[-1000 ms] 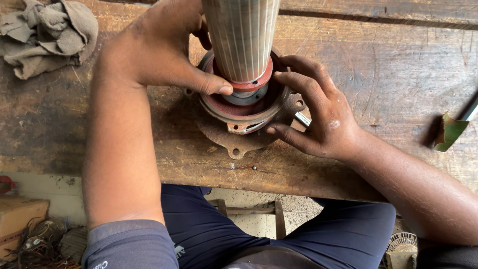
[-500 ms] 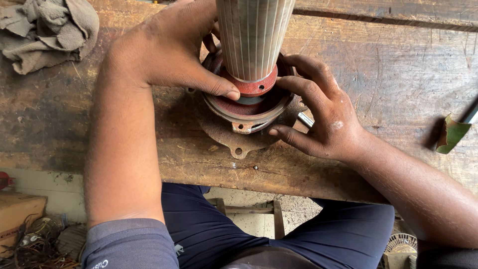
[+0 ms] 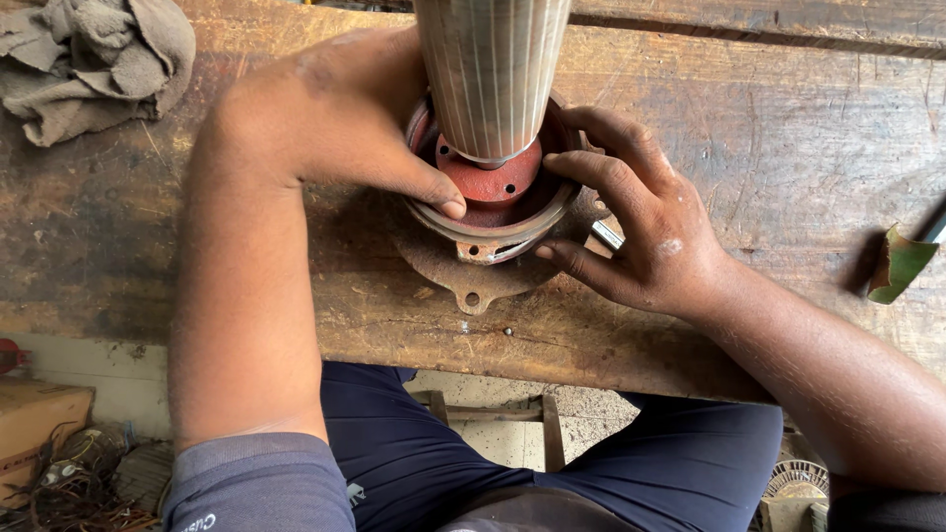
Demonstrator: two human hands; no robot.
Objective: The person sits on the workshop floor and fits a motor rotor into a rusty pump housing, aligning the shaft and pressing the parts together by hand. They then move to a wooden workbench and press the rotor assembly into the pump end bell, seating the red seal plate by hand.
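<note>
A ribbed metal cylinder [image 3: 491, 69] stands upright in a round red housing [image 3: 490, 187] on a worn wooden bench [image 3: 788, 148]. A rusty flat flange plate [image 3: 473, 281] lies under the housing. My left hand [image 3: 335, 128] wraps the housing's left side, thumb pressed on its rim. My right hand [image 3: 631, 217] grips the right side of the rim, fingers curled over its edge. A small metal pin [image 3: 608, 234] peeks out by my right palm.
A crumpled grey rag [image 3: 94, 64] lies at the bench's far left. A tool with a green tip [image 3: 902, 261] rests at the right edge. Below the bench are my blue trousers [image 3: 443, 463], a stool frame [image 3: 493, 414] and a box with wires [image 3: 49, 443].
The view has shifted slightly. The red disc under the cylinder now shows more, and my left thumb has slid along the housing rim. Both hands stay on the housing.
</note>
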